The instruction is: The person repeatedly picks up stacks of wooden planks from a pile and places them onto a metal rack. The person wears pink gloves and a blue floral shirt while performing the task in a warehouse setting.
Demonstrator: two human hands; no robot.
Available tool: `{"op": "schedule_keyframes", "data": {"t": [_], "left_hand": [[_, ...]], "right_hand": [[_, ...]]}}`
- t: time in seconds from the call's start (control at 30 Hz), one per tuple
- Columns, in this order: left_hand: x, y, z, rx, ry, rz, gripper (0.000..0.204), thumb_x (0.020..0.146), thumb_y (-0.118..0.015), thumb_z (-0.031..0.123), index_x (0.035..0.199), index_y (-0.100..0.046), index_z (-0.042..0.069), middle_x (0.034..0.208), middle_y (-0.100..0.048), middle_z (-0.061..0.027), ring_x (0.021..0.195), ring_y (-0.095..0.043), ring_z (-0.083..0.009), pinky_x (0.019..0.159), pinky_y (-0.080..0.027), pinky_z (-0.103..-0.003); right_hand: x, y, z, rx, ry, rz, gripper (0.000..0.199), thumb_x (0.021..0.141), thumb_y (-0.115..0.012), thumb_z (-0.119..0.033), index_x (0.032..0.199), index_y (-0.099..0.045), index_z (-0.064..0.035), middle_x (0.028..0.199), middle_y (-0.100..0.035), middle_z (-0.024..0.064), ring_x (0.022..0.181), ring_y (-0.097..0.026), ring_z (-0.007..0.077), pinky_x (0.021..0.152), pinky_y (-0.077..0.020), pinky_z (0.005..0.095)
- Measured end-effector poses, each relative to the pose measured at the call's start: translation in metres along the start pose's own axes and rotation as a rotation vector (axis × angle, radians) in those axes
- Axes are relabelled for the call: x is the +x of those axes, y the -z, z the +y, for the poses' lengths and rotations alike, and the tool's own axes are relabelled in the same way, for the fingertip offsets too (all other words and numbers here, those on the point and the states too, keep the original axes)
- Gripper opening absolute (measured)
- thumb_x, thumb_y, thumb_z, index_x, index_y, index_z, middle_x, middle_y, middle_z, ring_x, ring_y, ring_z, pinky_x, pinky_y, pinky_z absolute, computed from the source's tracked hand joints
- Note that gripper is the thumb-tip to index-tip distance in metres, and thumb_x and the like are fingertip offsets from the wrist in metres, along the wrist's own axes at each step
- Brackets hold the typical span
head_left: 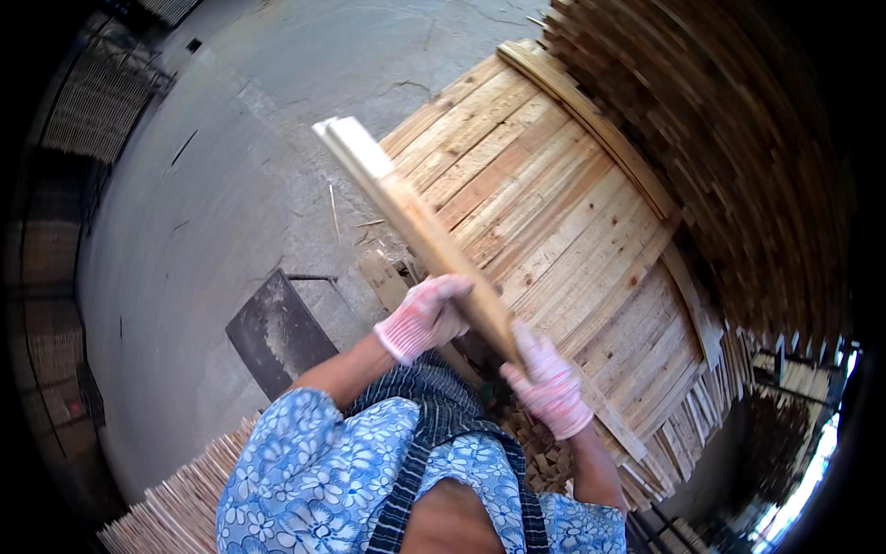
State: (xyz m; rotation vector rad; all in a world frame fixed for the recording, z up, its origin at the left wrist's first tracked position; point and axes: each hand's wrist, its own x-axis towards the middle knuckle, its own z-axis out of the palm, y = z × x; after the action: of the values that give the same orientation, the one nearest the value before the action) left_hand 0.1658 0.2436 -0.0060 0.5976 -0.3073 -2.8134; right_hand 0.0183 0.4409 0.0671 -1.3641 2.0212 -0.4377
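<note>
Both of my hands wear pinkish-white knit gloves and hold long wooden boards [429,231], which look like two or so laid together. My left hand [425,314] wraps round them near the middle from the left side. At the near end, my right hand [550,380] grips them with the thumb toward me. The boards slant from my body up to the far left, and their pale far end is blurred. Beneath and to the right lies a broad layer of planks [554,203] set side by side, with a plank strip [591,129] lying across its far right edge.
A tall stack of timber [711,138] rises along the right. A dark panel [281,323] stands left of me on the grey concrete floor [231,185]. Stacked wood strips [185,508] lie at lower left, and small wood blocks [549,460] sit below my right hand.
</note>
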Motion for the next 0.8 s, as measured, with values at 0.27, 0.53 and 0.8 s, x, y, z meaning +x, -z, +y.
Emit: {"op": "schedule_keyframes", "data": {"t": [0.27, 0.53, 0.8], "left_hand": [[0.03, -0.018, 0.058, 2.377, -0.622, 0.037, 0.078, 0.08, -0.08, 0.035, 0.145, -0.044, 0.012, 0.136, -0.052, -0.0239, 0.127, -0.052, -0.0404, 0.104, -0.046, -0.049], [0.061, -0.014, 0.137, 2.903, -0.313, -0.282, 0.046, 0.08, -0.068, 0.011, 0.125, -0.058, 0.014, 0.115, -0.058, -0.0139, 0.112, -0.057, -0.0367, 0.087, -0.055, -0.046], [0.1, -0.098, 0.009, 2.573, -0.464, -0.529, 0.064, 0.087, -0.072, 0.018, 0.146, -0.047, 0.016, 0.14, -0.053, -0.0195, 0.131, -0.052, -0.0379, 0.101, -0.051, -0.042]], "right_hand": [[0.056, -0.021, 0.113, -0.623, 0.087, 0.446, 0.064, 0.081, -0.078, -0.038, 0.141, -0.058, -0.0343, 0.102, -0.059, 0.0141, 0.093, -0.06, 0.0321, 0.08, -0.0473, 0.0484], [0.066, -0.024, 0.1, -0.548, 0.266, 0.386, 0.051, 0.092, -0.064, -0.035, 0.142, -0.055, -0.0324, 0.081, -0.058, 0.0121, 0.071, -0.061, 0.0311, 0.066, -0.0486, 0.0454], [0.007, 0.07, 0.198, -0.319, -0.064, 0.568, 0.062, 0.089, -0.068, -0.038, 0.146, -0.049, -0.0223, 0.124, -0.058, 0.0232, 0.114, -0.057, 0.0423, 0.099, -0.0454, 0.0543]]}}
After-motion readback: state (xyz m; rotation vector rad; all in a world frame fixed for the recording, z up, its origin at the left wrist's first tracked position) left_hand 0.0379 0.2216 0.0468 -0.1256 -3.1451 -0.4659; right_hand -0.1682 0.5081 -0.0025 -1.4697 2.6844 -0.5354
